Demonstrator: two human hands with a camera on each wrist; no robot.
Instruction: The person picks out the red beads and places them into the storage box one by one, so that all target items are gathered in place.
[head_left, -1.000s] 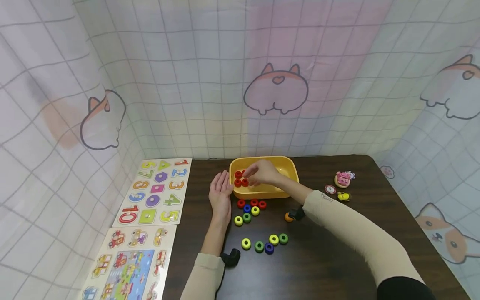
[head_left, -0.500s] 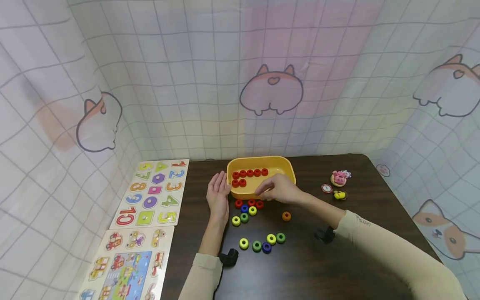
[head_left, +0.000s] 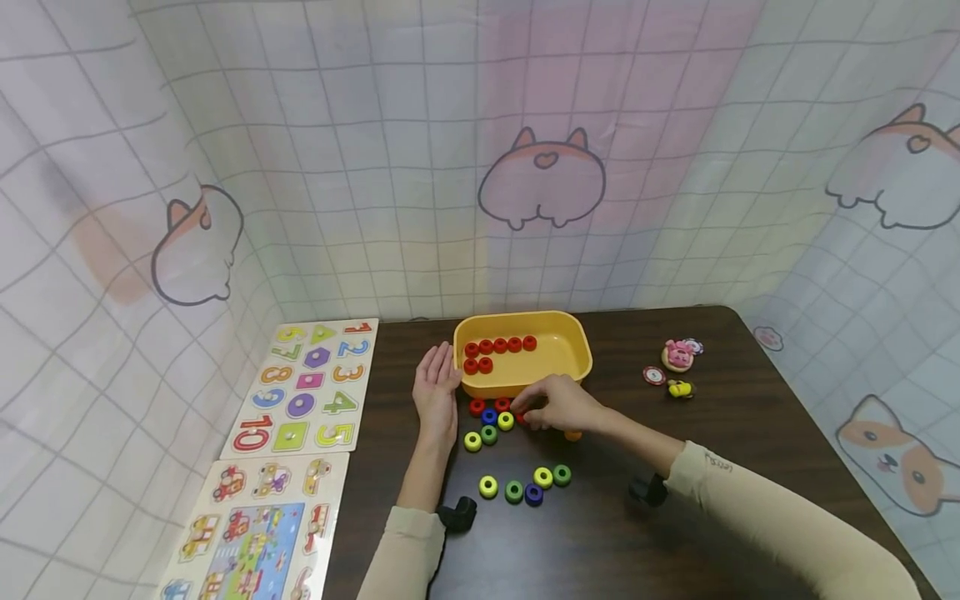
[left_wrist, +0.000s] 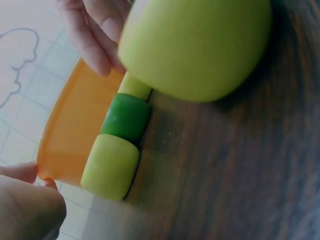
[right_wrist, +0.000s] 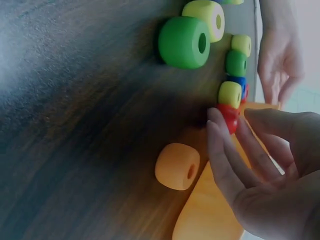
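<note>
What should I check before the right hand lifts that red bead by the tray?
1. Right hand at the red bead: ok.
2. Bead pinched tightly: cannot tell.
3. Yellow tray sitting flat on the table: ok.
4. Left hand at the tray's left end: ok.
5. Orange bead apart from the right hand: ok.
6. All red beads inside the tray: not ok, some lie in front.

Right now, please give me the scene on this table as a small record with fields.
left hand: touches left end of yellow tray
right hand: fingertips on both sides of a red bead
in tray: seven red beads, rows of five and two
loose orange bead: on the table, apart from tray
left side: number-and-shape puzzle board, vehicle puzzle board
</note>
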